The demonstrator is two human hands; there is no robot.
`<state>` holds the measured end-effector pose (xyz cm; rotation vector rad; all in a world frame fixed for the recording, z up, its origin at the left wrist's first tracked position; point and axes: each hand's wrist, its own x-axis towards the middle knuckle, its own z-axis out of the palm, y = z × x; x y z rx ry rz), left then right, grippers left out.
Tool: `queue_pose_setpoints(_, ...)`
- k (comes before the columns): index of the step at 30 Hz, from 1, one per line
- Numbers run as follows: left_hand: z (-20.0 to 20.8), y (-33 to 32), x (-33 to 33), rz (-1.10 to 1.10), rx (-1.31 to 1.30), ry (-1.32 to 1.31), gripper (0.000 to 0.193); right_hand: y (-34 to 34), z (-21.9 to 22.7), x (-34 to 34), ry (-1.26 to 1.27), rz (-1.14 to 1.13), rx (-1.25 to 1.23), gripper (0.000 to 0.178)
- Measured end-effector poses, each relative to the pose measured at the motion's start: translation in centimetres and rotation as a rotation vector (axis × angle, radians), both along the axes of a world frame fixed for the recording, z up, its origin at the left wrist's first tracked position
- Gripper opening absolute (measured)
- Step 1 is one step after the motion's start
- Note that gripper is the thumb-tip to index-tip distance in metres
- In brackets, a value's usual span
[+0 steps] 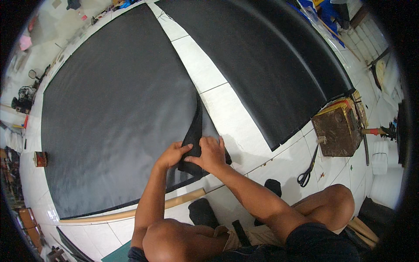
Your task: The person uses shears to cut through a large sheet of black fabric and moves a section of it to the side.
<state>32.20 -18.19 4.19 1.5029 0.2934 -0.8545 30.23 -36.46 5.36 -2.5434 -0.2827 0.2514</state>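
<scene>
A large black sheet [109,109], smooth and leather-like, lies spread on the white tiled floor. Its near right corner is turned up, so a fold [195,124] of darker, matte underside shows. My left hand [173,153] pinches the left side of this fold between thumb and fingers. On the other side, my right hand [211,155] grips the same turned-up corner, its thumb pointing toward my left hand. Part of the corner beneath my right hand is hidden.
Right of a tiled strip lies a second black sheet [279,74], a worn brown block [334,133] at its near corner. Black-handled scissors [307,171] rest by the block. A long tan tube [174,201] runs along the near edge; a small can [40,159] stands at left.
</scene>
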Motion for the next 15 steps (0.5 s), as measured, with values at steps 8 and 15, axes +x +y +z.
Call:
queue_pose_setpoints(8,-0.4,1.0,-0.8,0.083,-0.020,0.018,0.031,-1.9,-1.7,0.1,0.313,-0.241,0.442,0.065)
queue_pose_setpoints(15,-0.9,0.9,-0.4,0.007,0.002,-0.031,0.030,-0.2,-0.4,0.3,-0.024,-0.219,0.345,0.073)
